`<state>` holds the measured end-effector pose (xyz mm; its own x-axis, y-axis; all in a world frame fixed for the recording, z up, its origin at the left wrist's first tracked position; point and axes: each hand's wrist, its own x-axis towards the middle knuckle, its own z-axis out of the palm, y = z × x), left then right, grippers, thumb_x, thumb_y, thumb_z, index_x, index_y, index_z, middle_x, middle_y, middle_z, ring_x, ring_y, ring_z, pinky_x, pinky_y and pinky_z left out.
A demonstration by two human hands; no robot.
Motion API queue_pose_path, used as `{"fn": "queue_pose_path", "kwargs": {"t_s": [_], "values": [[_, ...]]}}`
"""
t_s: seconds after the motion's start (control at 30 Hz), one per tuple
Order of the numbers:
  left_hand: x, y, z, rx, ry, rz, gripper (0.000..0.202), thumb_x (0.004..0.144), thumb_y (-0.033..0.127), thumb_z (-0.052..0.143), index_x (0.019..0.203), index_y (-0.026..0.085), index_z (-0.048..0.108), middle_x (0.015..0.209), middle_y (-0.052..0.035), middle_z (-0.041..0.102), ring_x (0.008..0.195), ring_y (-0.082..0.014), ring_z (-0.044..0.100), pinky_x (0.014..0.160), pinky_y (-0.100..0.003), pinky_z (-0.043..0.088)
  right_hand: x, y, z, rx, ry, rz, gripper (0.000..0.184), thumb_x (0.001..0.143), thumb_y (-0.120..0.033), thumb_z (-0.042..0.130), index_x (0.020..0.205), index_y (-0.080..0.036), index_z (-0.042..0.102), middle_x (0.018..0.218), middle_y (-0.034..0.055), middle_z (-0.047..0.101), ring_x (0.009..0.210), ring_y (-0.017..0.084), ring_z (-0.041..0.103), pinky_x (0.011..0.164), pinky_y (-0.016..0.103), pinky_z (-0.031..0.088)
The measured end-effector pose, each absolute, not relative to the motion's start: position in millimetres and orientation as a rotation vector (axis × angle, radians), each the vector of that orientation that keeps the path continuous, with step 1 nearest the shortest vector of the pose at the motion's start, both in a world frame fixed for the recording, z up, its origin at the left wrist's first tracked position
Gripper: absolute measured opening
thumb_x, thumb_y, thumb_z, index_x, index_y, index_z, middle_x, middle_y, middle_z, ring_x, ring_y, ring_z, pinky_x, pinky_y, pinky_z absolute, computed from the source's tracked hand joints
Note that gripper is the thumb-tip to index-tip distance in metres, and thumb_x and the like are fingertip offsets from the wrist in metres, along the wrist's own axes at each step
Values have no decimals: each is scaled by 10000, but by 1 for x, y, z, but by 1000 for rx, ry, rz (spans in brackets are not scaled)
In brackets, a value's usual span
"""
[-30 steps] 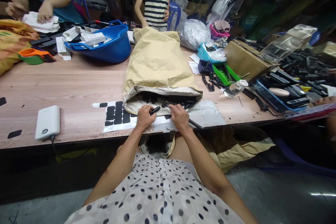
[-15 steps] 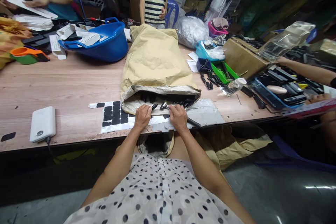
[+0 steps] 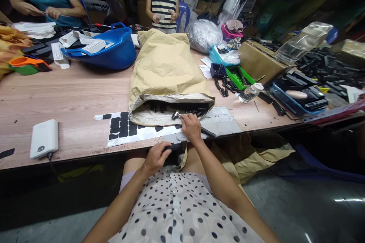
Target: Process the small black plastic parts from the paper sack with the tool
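My left hand (image 3: 156, 156) is just below the table edge, over my lap, its thumb and fingers closed on a small black plastic part (image 3: 174, 147). Beneath it gapes the opening of a second bag (image 3: 182, 161), mostly hidden. Resting at the table's front, my right hand (image 3: 191, 127) grips a small hammer (image 3: 208, 133) whose metal head points left and black handle sticks out to the right. Just behind lies a large tan sack (image 3: 168, 70), its mouth toward me and dark parts inside. A white sheet of black stickers (image 3: 124, 125) runs partly under the sack.
A white power bank (image 3: 44, 138) with a cable sits at left. Behind it are a blue basin (image 3: 114, 51) with white boxes. At right stand a green tray (image 3: 239, 78), a water bottle (image 3: 251, 93), a cardboard box (image 3: 261, 60) and a bin of black parts (image 3: 299, 100). Two people work across the table.
My left hand has moved from the sack's mouth down below the table edge with the black part. My right hand still holds the hammer in nearly the same place.
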<state>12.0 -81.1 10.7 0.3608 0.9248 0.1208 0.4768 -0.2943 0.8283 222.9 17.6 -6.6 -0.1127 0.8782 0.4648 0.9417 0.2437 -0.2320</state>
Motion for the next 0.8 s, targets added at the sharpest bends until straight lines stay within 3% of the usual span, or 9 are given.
{"fn": "queue_pose_path", "kwargs": {"t_s": [0.23, 0.37, 0.47, 0.53, 0.63, 0.8], "values": [[28, -103, -32, 1832, 1443, 300, 126, 889, 225, 565, 932, 236, 683, 862, -81, 755, 796, -275, 726, 684, -352, 530, 222, 19, -7, -1653, -1997, -151, 290, 943, -181, 527, 1121, -257, 743, 890, 66, 607, 873, 226, 494, 802, 320, 398], [33, -98, -36, 1826, 1497, 201, 217, 827, 174, 615, 1021, 206, 705, 887, -130, 764, 814, -317, 732, 669, -376, 519, 221, 20, -7, -1643, -1988, -176, 282, 932, -171, 545, 1107, -253, 751, 880, 62, 616, 865, 223, 497, 797, 311, 398], [36, -91, -17, 1846, 1348, 202, 196, 806, 212, 636, 979, 221, 726, 828, -77, 760, 763, -271, 715, 651, -343, 501, 221, 19, -7, -1647, -1989, -180, 283, 932, -171, 547, 1113, -252, 750, 885, 62, 615, 867, 223, 494, 794, 310, 394], [38, -78, 1, 1828, 1278, 264, 134, 838, 285, 613, 869, 225, 729, 733, -29, 730, 689, -221, 683, 626, -308, 482, 221, 19, -8, -1648, -1994, -177, 285, 937, -172, 539, 1115, -250, 747, 894, 65, 612, 874, 224, 490, 800, 314, 391], [36, -41, 26, 1754, 1446, 590, 238, 889, 377, 552, 852, 214, 722, 711, -7, 700, 666, -179, 649, 652, -279, 491, 221, 19, -9, -1644, -1996, -178, 288, 942, -173, 531, 1123, -245, 743, 905, 70, 610, 883, 228, 486, 807, 320, 388], [27, 40, 39, 1603, 2096, 1020, 205, 846, 322, 591, 954, 184, 697, 906, -90, 705, 868, -242, 675, 844, -356, 531, 221, 19, -10, -1638, -2005, -176, 285, 945, -173, 525, 1117, -249, 739, 906, 71, 606, 879, 230, 480, 805, 321, 388]]}}
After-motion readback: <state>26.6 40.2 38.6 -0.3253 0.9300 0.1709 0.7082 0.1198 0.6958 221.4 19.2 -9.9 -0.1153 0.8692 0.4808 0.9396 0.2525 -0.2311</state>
